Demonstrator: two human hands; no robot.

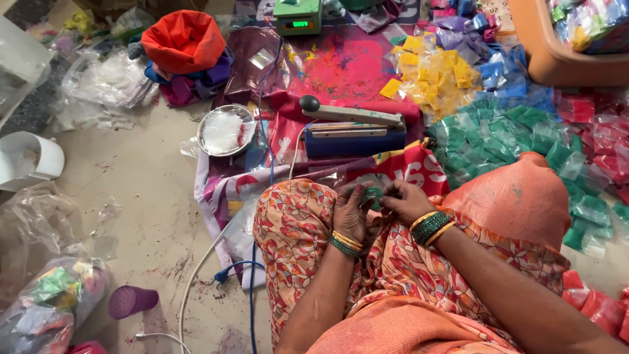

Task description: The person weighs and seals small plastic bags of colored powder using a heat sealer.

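Note:
My left hand (pixel 349 213) and my right hand (pixel 404 200) meet over my knee, both pinching a small green plastic packet (pixel 373 194) between the fingertips. Gold and green bangles circle both wrists. I sit on the floor in an orange floral garment (pixel 295 229). Just beyond my hands stands a blue heat sealer (pixel 354 131) with a black knob, its arm down. To its right lies a heap of green packets (pixel 504 141).
Yellow packets (pixel 436 75), blue packets (pixel 498 69) and red packets (pixel 599 131) lie further right. A steel bowl of white powder (pixel 226 130) sits left of the sealer. A green scale (pixel 298 16) is at the back, a purple cup (pixel 131 300) and cables at left.

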